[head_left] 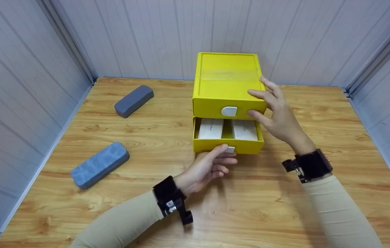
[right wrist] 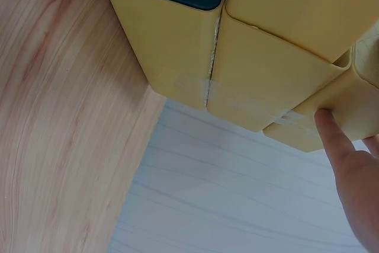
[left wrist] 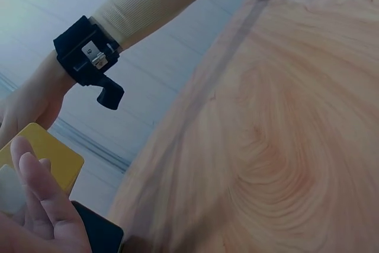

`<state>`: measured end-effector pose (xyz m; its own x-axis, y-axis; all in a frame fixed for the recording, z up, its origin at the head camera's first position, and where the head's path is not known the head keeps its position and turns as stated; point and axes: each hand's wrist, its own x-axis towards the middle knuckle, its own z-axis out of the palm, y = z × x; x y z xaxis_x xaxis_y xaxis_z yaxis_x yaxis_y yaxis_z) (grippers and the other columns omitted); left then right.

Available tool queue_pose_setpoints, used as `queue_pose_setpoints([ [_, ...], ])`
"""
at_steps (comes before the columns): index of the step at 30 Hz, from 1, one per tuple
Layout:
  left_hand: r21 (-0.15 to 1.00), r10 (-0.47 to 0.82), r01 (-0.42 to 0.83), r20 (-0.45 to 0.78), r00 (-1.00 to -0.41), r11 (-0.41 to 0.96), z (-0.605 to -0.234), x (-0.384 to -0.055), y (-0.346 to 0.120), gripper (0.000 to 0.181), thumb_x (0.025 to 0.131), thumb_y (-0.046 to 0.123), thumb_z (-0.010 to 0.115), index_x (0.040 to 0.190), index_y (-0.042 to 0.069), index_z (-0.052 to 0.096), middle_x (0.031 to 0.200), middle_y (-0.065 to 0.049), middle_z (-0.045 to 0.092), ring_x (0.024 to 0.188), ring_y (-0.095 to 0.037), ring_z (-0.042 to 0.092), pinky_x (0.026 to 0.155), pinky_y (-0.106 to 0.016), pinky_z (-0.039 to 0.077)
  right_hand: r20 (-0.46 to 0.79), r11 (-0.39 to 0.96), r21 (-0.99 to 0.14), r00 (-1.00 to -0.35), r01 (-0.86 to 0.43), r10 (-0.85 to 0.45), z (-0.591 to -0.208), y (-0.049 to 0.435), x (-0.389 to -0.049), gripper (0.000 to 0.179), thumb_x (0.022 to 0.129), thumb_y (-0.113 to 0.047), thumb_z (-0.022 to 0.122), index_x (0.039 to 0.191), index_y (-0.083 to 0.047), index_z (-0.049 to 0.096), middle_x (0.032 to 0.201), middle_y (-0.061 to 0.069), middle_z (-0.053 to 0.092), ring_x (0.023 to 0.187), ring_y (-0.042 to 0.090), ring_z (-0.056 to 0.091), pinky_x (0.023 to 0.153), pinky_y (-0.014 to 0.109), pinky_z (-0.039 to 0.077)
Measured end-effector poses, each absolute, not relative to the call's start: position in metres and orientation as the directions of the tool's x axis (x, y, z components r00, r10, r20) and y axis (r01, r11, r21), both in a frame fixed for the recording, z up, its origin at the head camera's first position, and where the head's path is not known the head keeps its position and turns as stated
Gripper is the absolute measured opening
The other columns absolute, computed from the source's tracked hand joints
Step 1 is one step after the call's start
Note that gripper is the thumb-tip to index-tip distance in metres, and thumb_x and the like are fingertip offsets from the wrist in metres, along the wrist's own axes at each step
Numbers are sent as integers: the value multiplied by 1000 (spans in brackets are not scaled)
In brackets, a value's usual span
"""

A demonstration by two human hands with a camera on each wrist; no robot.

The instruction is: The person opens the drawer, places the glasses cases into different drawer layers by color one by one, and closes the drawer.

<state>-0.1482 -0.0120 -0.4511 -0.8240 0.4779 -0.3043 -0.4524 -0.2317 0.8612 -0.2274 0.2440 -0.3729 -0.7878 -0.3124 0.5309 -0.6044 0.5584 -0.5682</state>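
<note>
A yellow two-drawer box (head_left: 230, 77) stands toward the back of the table, its upper drawer closed and its lower drawer (head_left: 228, 145) pulled partly out. Two white boxes (head_left: 211, 128) lie side by side in that lower drawer. My left hand (head_left: 203, 168) pinches the lower drawer's white tab handle (head_left: 229, 150), thumb above and fingers below; the fingers partly cover the tab in the left wrist view. Spread over the unit's front right corner, my right hand (head_left: 279, 112) has its thumb at the front face and its fingers on the top and side. A fingertip (right wrist: 324, 117) presses the yellow side.
On the left of the wooden table (head_left: 160, 193) lie a grey oblong case (head_left: 134, 101) and, nearer, a blue patterned oblong case (head_left: 100, 165). A white panel wall (head_left: 153, 38) rises right behind the drawer unit, with side panels at left and right.
</note>
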Motion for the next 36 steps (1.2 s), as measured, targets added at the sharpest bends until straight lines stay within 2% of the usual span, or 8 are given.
queue_pose_setpoints([
  [5, 863, 472, -445, -298, -830, -238, -450, -153, -11, 50, 105, 48, 63, 132, 6, 72, 121, -13, 77, 70, -10, 65, 68, -20, 54, 525, 562, -573, -793, -597, -308, -371, 244, -226, 52, 99, -15, 77, 149, -12, 62, 174, 7, 24, 144, 25, 44, 107, 30, 50],
  [10, 870, 450, -431, -293, -844, -241, -451, -161, -9, 52, 104, 49, 64, 132, 6, 72, 118, -12, 78, 70, -10, 65, 67, -20, 53, 533, 565, -563, -788, -603, -309, -372, 244, -226, 52, 99, -15, 77, 148, -12, 62, 174, 8, 25, 141, 26, 46, 104, 23, 49],
  [14, 869, 439, -430, -297, -848, -243, -451, -167, -8, 53, 104, 50, 64, 131, 5, 73, 115, -10, 79, 69, -10, 64, 66, -19, 53, 537, 576, -550, -784, -605, -310, -373, 244, -227, 52, 98, -14, 78, 148, -12, 62, 173, 10, 26, 142, 27, 46, 103, 25, 49],
  [18, 864, 432, -435, -302, -850, -253, -451, -173, -7, 53, 103, 50, 65, 129, 5, 74, 112, -10, 79, 68, -10, 64, 65, -19, 53, 536, 580, -547, -784, -604, -311, -373, 244, -228, 52, 98, -14, 77, 148, -12, 62, 173, 11, 26, 142, 29, 46, 103, 43, 52],
  [21, 866, 429, -431, -299, -853, -253, -451, -178, -6, 53, 104, 50, 64, 130, 5, 73, 112, -9, 79, 68, -10, 64, 66, -20, 53, 541, 575, -546, -781, -609, -313, -373, 244, -228, 52, 99, -15, 77, 148, -11, 62, 173, 11, 26, 140, 30, 47, 101, 48, 52],
  [29, 857, 419, -441, -309, -854, -266, -449, -189, -5, 53, 104, 50, 65, 128, 4, 74, 105, -6, 79, 69, -10, 65, 66, -20, 54, 539, 582, -542, -782, -607, -313, -373, 244, -227, 53, 99, -18, 77, 149, -13, 61, 173, 10, 26, 138, 26, 48, 96, 34, 49],
  [36, 861, 416, -439, -312, -854, -256, -448, -196, -4, 53, 104, 50, 64, 128, 5, 74, 107, -6, 79, 71, -10, 65, 69, -20, 54, 560, 567, -537, -767, -625, -314, -373, 244, -228, 53, 98, -13, 78, 148, -11, 62, 172, 12, 27, 131, 26, 54, 95, 24, 45],
])
